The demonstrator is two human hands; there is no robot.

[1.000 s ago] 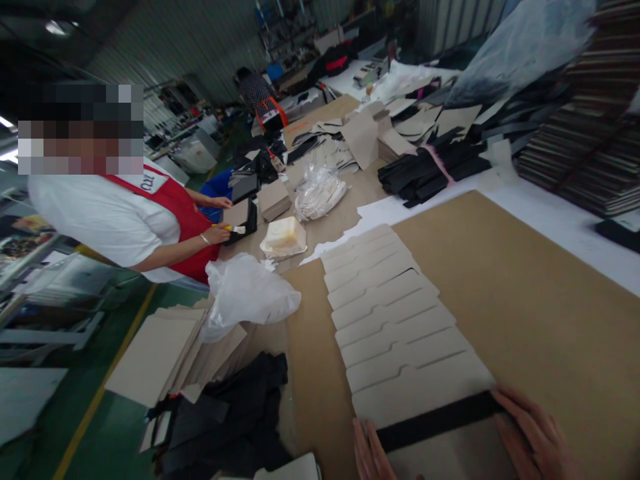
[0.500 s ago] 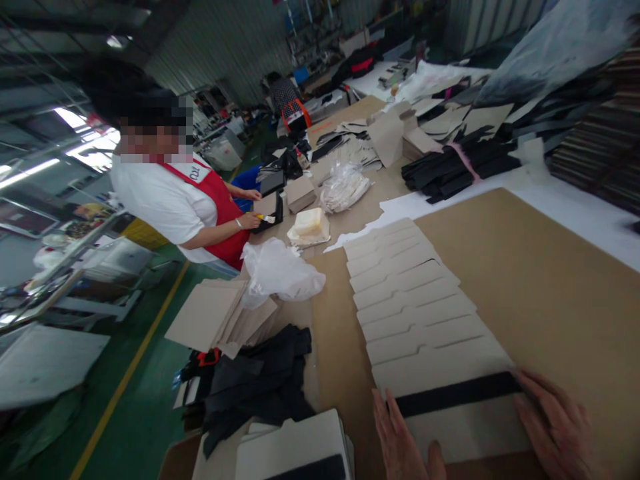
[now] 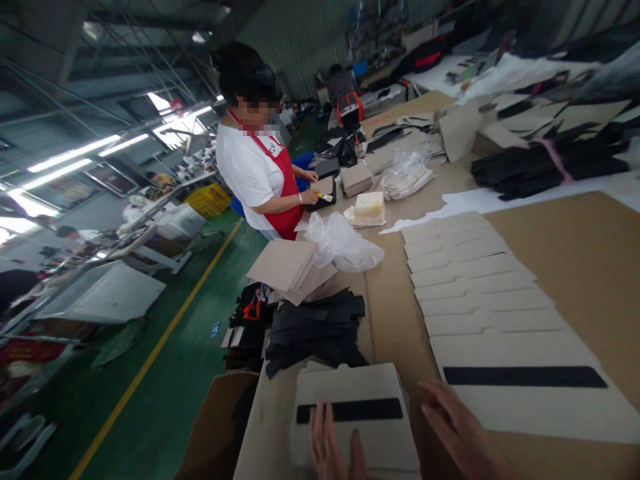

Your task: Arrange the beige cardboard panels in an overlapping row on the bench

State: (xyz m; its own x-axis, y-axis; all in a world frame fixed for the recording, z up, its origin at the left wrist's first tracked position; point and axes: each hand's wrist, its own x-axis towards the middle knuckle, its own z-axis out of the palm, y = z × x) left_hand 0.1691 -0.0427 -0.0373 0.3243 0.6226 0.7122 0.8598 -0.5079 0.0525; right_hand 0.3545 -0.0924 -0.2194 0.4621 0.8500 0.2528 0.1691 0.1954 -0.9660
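Observation:
My left hand [image 3: 333, 447] lies with fingers spread on a stack of grey-beige boards [image 3: 350, 380] at the table's near edge. Its fingertips reach a black strip [image 3: 350, 410] across the top board. To the right, my right hand [image 3: 463, 430] is between that stack and a row of overlapping grey-beige boards [image 3: 490, 290], its fingers stretched and holding nothing. On the nearest board of the row [image 3: 540, 410] lies another black strip [image 3: 525, 377], flat along its length.
Black strips [image 3: 317, 327] and loose boards [image 3: 285, 263] lie beyond the stack, beside a clear plastic bag [image 3: 345, 243]. Past them, a co-worker in a red apron [image 3: 285, 180] holds a brush at the table. A brown carton [image 3: 215, 420] stands left of the table.
Both hands have left the nearest board of the row and moved left; my left hand is now on the stack. The view has swung left, and the black strip stays on the board.

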